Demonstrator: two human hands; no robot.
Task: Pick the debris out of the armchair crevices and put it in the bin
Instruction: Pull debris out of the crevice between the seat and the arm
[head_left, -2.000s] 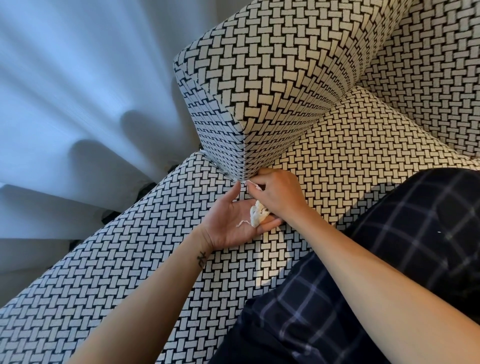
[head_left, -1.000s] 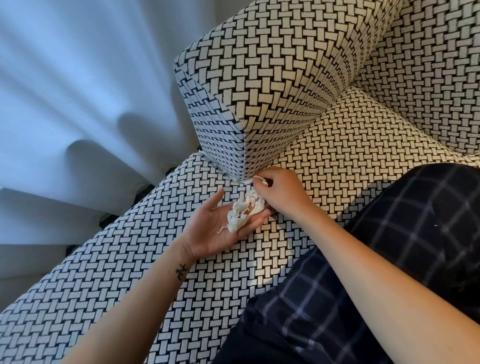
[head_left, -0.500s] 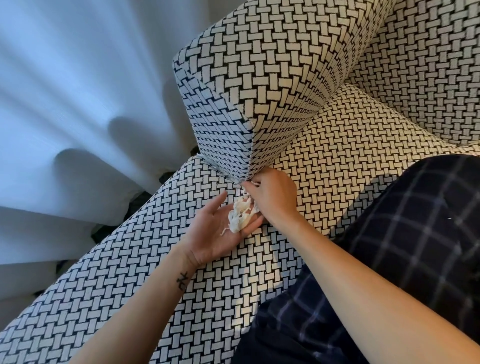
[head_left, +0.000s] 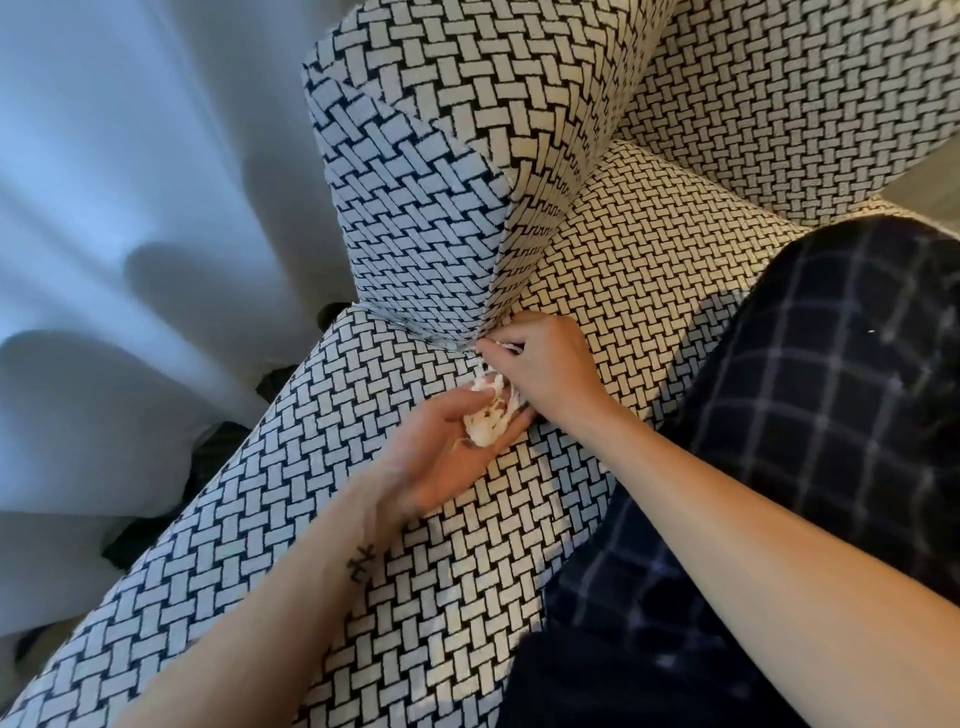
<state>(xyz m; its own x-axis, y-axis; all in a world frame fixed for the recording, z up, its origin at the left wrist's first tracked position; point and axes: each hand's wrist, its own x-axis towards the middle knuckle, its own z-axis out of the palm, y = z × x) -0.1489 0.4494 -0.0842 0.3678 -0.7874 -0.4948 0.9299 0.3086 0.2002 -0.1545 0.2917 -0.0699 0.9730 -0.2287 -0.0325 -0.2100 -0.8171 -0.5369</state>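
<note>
R hand pinches a scrap at armchair crevice, 12 o'clock of debris gripped in L hand; binning not yet done.

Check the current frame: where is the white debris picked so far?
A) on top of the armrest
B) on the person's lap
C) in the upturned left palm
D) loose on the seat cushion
C: the white debris sits in the upturned left hand with the thumb against it, while the right hand pinches another shred at the crevice under the armrest.
</note>
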